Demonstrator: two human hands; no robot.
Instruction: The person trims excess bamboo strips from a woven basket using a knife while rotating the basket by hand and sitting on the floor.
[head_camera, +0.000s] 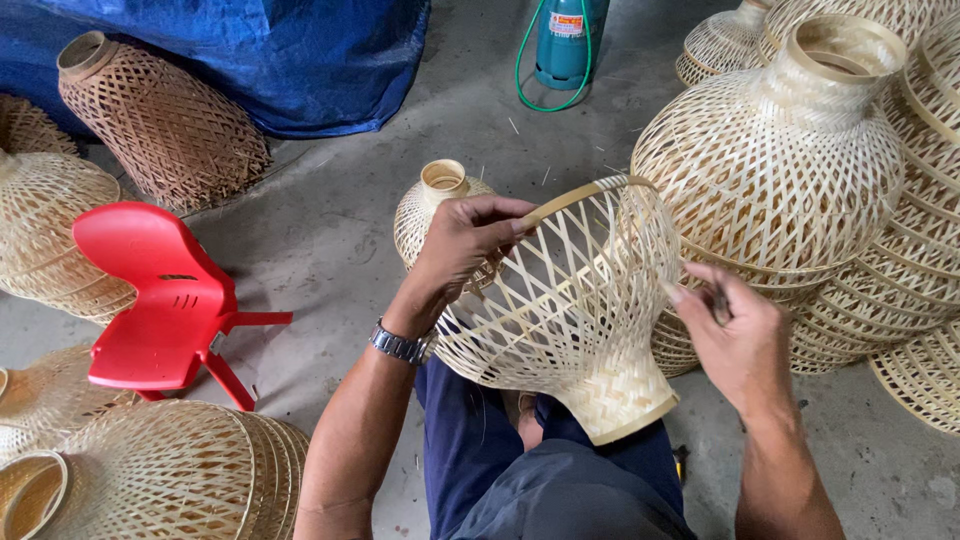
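Observation:
A pale woven bamboo lampshade (560, 310) lies tilted on my lap, neck toward me and wide rim facing away. My left hand (462, 240), with a metal wristwatch, grips the rim at its upper left edge. At the shade's right side, my right hand (735, 340) is closed around a small dark tool, with its fingertips touching the weave. Dark blue trousers show under the shade.
A tall stack of finished bamboo shades (780, 170) stands at the right. A small shade (430, 205) sits behind my left hand. Red plastic chair (160, 300) lies on its side at left, among more shades (170, 470). Blue tarp (280, 60) and teal cylinder (565, 40) at the back.

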